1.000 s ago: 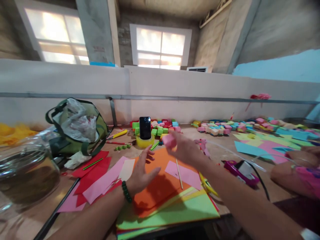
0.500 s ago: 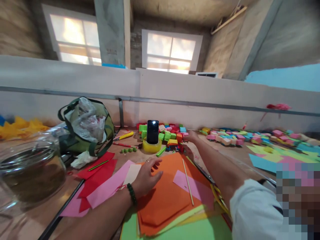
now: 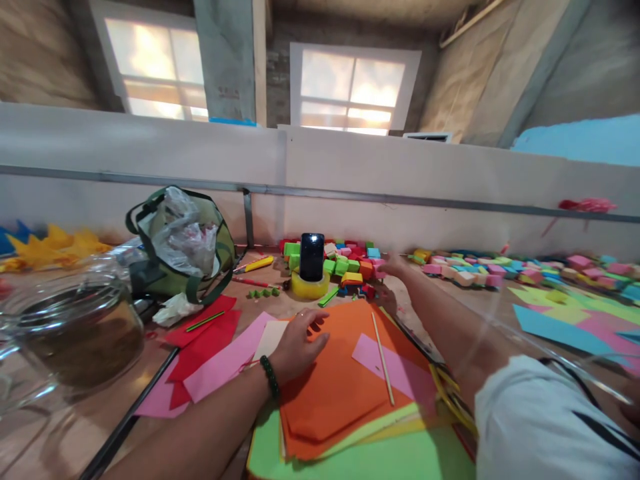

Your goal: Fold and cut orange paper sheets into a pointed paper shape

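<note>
My left hand (image 3: 301,343), with a dark green bead bracelet at its wrist, rests on the left side of a stack of orange paper (image 3: 335,393). Its fingers are apart and hold nothing. Far forward, my right hand (image 3: 395,270) reaches to the right end of a pile of small folded paper blocks (image 3: 341,265), beside pink and orange ones. Its fingertips are small and partly hidden, so a grip cannot be made out. A thin pale stick (image 3: 383,360) and a pink paper strip (image 3: 367,353) lie on the orange sheets. Yellow-handled scissors (image 3: 450,393) lie under my right forearm.
A phone (image 3: 312,257) stands in a yellow tape roll (image 3: 310,287). Leftward are a glass pot (image 3: 80,347), a camouflage bag (image 3: 220,233), red paper (image 3: 207,360) and a utility knife (image 3: 259,264). More paper blocks (image 3: 465,277) and coloured sheets (image 3: 555,327) lie at right.
The view has shifted a little, so things appear slightly farther right and mostly higher. Both hands keep nearly the same places over the table.
</note>
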The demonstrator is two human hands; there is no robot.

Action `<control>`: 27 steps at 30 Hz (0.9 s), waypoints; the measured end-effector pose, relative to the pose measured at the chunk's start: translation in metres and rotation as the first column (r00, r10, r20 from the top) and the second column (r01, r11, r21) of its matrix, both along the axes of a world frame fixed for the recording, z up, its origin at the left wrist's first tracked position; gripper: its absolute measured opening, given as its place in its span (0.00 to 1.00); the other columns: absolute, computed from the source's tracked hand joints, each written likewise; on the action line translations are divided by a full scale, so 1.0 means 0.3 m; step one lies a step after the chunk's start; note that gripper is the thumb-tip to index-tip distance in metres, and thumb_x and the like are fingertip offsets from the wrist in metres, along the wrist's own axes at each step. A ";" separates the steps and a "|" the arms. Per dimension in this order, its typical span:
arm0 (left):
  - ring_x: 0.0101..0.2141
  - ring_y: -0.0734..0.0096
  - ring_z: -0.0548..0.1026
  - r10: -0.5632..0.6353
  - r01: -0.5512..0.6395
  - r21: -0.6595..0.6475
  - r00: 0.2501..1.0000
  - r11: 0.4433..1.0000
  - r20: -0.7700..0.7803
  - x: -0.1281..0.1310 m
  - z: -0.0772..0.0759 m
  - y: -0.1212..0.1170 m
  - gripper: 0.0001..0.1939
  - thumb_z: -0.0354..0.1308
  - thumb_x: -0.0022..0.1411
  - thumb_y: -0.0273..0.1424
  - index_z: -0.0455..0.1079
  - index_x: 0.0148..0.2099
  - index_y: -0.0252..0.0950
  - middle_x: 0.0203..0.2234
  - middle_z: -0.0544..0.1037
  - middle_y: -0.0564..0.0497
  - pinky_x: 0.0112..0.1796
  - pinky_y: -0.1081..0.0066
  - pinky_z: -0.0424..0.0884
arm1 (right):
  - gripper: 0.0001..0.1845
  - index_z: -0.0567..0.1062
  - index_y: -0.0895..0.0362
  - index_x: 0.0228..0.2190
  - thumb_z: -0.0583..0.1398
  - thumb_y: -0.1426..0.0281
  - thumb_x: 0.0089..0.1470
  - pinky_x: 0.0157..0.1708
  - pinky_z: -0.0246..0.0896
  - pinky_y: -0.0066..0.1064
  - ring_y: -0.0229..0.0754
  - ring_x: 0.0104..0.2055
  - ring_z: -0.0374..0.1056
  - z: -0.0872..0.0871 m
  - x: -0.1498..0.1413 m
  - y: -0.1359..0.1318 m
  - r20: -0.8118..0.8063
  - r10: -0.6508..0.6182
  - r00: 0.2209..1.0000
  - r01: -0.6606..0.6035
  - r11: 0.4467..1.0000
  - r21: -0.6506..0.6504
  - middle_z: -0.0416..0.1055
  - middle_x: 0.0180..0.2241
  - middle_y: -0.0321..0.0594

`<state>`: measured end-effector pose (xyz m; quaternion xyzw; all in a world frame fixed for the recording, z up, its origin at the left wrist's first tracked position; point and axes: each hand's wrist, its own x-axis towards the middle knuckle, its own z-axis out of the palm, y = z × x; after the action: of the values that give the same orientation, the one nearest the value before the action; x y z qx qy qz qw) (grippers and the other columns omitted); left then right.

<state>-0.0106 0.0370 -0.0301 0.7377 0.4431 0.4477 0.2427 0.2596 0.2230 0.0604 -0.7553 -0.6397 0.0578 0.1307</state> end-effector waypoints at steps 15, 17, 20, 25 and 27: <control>0.29 0.71 0.73 -0.141 0.149 0.045 0.977 0.988 -0.158 0.004 0.040 -0.066 0.07 0.56 0.58 0.32 0.73 0.36 0.35 0.27 0.77 0.50 0.34 0.71 0.68 | 0.13 0.78 0.53 0.36 0.56 0.60 0.57 0.38 0.58 0.30 0.45 0.43 0.69 -0.006 -0.180 -0.854 0.119 0.531 0.839 -0.521 0.847 -0.105 0.75 0.39 0.41; 0.31 0.69 0.74 -0.196 0.221 0.069 0.944 0.973 -0.264 0.024 0.061 -0.107 0.08 0.56 0.58 0.34 0.74 0.36 0.36 0.29 0.77 0.49 0.36 0.70 0.68 | 0.13 0.76 0.53 0.38 0.53 0.64 0.60 0.41 0.58 0.31 0.44 0.46 0.67 -0.098 -0.167 -0.955 0.118 0.635 0.763 -0.630 0.772 -0.086 0.74 0.42 0.41; 0.38 0.63 0.74 -0.269 0.357 0.071 0.807 0.932 -0.525 0.056 0.086 -0.166 0.16 0.59 0.56 0.40 0.74 0.43 0.37 0.38 0.76 0.45 0.40 0.67 0.68 | 0.12 0.74 0.55 0.41 0.53 0.67 0.60 0.45 0.57 0.34 0.45 0.47 0.66 -0.190 -0.125 -0.983 0.228 0.540 0.811 -0.544 0.838 -0.050 0.73 0.44 0.42; 0.41 0.59 0.72 -0.259 0.384 0.000 0.622 0.923 -0.739 0.094 0.103 -0.248 0.17 0.55 0.60 0.40 0.70 0.49 0.39 0.42 0.74 0.44 0.42 0.64 0.68 | 0.16 0.75 0.62 0.38 0.55 0.62 0.59 0.44 0.57 0.42 0.54 0.44 0.66 -0.226 -0.044 -0.919 0.335 0.384 0.860 -0.410 0.912 0.006 0.74 0.40 0.51; 0.42 0.60 0.72 -0.260 0.372 -0.019 0.611 0.928 -0.748 0.097 0.108 -0.278 0.15 0.51 0.63 0.36 0.69 0.50 0.39 0.42 0.74 0.44 0.43 0.64 0.68 | 0.16 0.75 0.63 0.37 0.55 0.63 0.59 0.44 0.56 0.44 0.56 0.44 0.66 -0.229 -0.022 -0.902 0.344 0.363 0.866 -0.394 0.919 0.023 0.74 0.39 0.52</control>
<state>0.0186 -0.0463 0.0023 0.9361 0.3336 0.0901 0.0661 0.2530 -0.0477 -0.0084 -0.6070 -0.7900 -0.0758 0.0413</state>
